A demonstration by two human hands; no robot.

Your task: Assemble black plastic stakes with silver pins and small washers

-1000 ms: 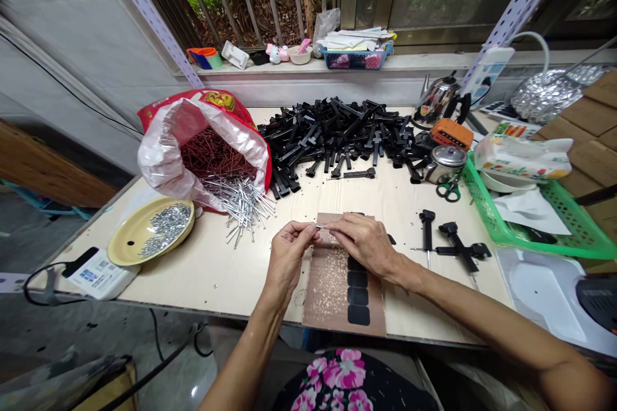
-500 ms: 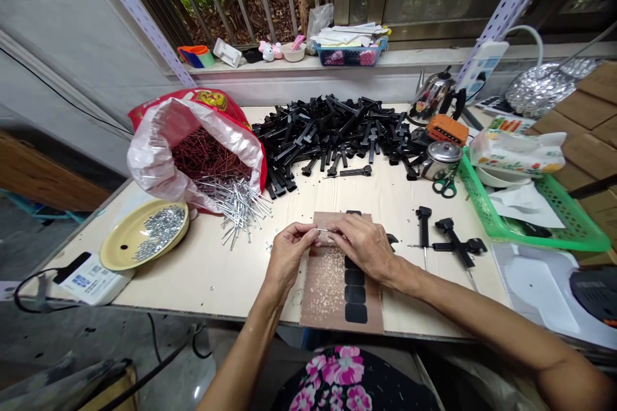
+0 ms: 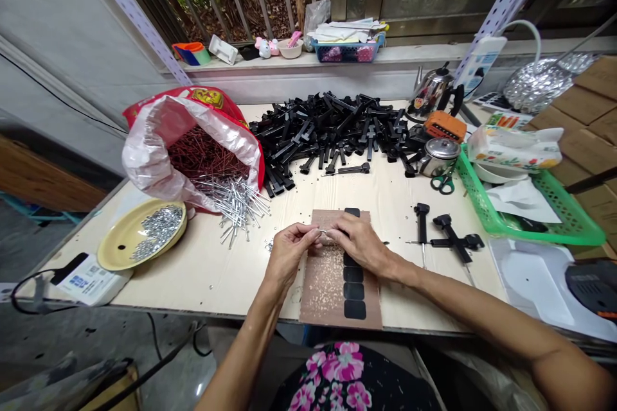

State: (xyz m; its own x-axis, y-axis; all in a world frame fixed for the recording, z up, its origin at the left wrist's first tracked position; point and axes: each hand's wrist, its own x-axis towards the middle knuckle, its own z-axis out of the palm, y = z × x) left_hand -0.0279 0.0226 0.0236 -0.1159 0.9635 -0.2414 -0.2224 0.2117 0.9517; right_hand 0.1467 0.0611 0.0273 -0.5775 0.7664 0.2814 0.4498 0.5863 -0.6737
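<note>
My left hand (image 3: 288, 252) and my right hand (image 3: 359, 243) meet over a brown board (image 3: 332, 282) with black pads on it. Both pinch a thin metal pin (image 3: 322, 232) between their fingertips, the left at one end and the right at the other. A black plastic part seems to be tucked under my right hand, mostly hidden. Loose silver pins (image 3: 236, 202) spill from a red and white bag (image 3: 190, 141) to the left. A large heap of black plastic parts (image 3: 332, 125) lies behind the board.
A yellow dish (image 3: 139, 234) with small silver bits sits at the left. Assembled black parts (image 3: 448, 234) lie right of my hands. Scissors (image 3: 442, 184), a small metal pot (image 3: 438, 157), a kettle (image 3: 431, 93) and a green basket (image 3: 530, 205) stand at the right.
My hands have stayed together on the pin over the board. The view has shifted slightly.
</note>
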